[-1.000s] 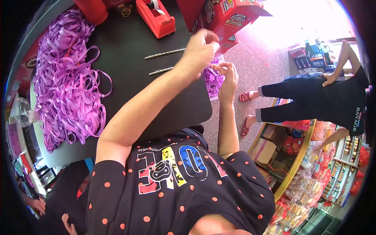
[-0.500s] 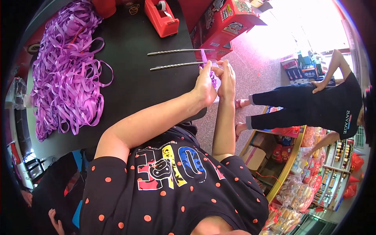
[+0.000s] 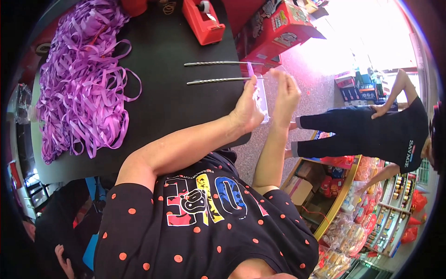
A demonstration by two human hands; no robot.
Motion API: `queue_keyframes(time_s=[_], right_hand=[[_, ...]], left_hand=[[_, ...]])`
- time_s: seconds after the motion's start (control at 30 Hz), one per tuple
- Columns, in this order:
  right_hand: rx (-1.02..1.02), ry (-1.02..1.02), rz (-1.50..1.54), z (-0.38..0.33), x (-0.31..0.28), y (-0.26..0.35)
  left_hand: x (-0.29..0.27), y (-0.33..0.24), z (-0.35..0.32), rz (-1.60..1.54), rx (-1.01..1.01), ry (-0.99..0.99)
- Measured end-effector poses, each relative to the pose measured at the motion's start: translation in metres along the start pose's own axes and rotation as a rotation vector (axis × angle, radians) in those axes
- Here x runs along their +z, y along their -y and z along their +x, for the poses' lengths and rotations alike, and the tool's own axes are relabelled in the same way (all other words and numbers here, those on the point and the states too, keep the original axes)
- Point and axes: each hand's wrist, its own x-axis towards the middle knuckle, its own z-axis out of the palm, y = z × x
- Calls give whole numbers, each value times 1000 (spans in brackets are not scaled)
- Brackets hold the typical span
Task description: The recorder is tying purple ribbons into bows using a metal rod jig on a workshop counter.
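Two slim, twisted metal rods (image 3: 211,63) lie roughly parallel, reaching out over the table's right edge. A purple ribbon (image 3: 250,69) spans them near their right ends. My left hand (image 3: 247,108) pinches the ribbon at the nearer rod, thumb and fingers closed; its palm partly hides the ribbon work there. Just to the right, my right hand (image 3: 285,95) is raised apart from the left, fingers curled together. Whether a ribbon end is between those fingers I cannot make out.
A large heap of purple ribbon (image 3: 88,83) covers the left of the dark table (image 3: 162,107). A red tape dispenser (image 3: 204,23) stands at the far side, near a red box (image 3: 283,28). To the right stands a person in black (image 3: 367,128) beside a goods-filled display case (image 3: 341,195).
My right hand has moved away from my left, to the right, with its fingers curling in. My left hand stays at the ribbon. The whole view has shifted slightly.
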Motion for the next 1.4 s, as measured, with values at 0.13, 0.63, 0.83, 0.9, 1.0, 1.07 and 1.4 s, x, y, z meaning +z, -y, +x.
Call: queue_keyframes(time_s=[0.13, 0.63, 0.83, 0.9, 1.0, 1.07, 1.4], right_hand=[[-96, 66, 93, 41, 32, 41], [465, 798, 167, 136, 146, 43], [494, 721, 379, 140, 137, 47], [434, 777, 319, 134, 126, 49], [405, 756, 286, 113, 115, 49], [426, 742, 280, 104, 112, 43], [40, 623, 153, 94, 124, 12]], left_hand=[[7, -6, -12, 104, -17, -40], [-13, 6, 0, 172, -7, -52], [-12, 5, 1, 189, -13, -73], [-8, 4, -2, 199, -16, -80], [-8, 3, -4, 198, -1, -88], [-8, 5, -3, 185, 23, -81], [5, 0, -6, 40, 58, -71]])
